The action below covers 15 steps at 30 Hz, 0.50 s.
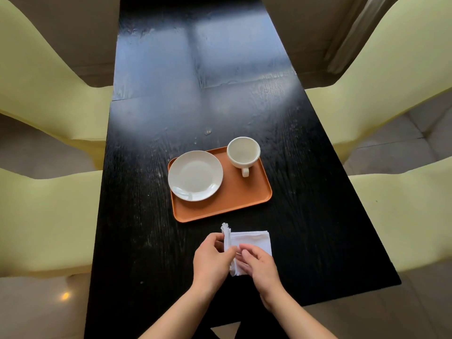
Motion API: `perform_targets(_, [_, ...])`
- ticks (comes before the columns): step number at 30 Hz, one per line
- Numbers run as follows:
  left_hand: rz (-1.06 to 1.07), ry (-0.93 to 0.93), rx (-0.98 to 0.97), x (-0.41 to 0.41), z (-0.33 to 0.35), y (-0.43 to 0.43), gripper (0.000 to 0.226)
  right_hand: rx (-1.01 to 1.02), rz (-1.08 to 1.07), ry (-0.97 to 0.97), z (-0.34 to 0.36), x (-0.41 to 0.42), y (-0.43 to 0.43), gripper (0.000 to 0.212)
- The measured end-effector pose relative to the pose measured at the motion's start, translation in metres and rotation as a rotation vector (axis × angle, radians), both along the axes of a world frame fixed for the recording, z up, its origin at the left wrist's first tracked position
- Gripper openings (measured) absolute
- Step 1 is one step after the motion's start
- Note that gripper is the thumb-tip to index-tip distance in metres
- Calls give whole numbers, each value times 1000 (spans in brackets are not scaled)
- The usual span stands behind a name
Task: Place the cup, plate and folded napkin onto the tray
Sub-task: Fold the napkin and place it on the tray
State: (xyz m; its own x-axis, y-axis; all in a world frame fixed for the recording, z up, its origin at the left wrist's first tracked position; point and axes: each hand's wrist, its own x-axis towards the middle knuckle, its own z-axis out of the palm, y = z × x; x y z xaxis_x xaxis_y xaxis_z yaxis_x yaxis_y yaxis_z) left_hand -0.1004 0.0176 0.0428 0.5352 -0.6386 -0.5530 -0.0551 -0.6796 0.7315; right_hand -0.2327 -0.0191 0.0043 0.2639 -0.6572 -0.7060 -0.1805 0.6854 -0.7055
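An orange tray lies on the black table. A white plate rests on the tray's left half, overhanging its left rim a little. A white cup stands upright at the tray's far right corner, handle toward me. A white napkin lies on the table just in front of the tray, partly folded. My left hand pinches the napkin's raised left edge. My right hand lies on the napkin's near part, fingers curled over the cloth.
The long black table stretches away from me. Pale yellow chairs stand on both sides, at the left and the right. A small crumb-like speck lies beyond the tray.
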Motion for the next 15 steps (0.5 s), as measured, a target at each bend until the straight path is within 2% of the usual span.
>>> perform_targets(3, [-136,-93,-23,-21,3,-10,24,-31,-68,-44,12,-12,-12,29])
perform_targets(5, [-232,-158,-42,-36,2,-14,21,-80,-39,-40,19,-20,-20,30])
perform_targets(9, [-349,-229,-36,-57,-2,-19,11,-242,52,282,15,-30,-32,15])
perform_targets(12, [-360,-203,-20,-56,-11,-13,30,-282,107,461,8,-38,-44,18])
perform_targets(15, [-356,-255,11,-45,-23,-6,37,-341,193,566,4,-43,-46,17])
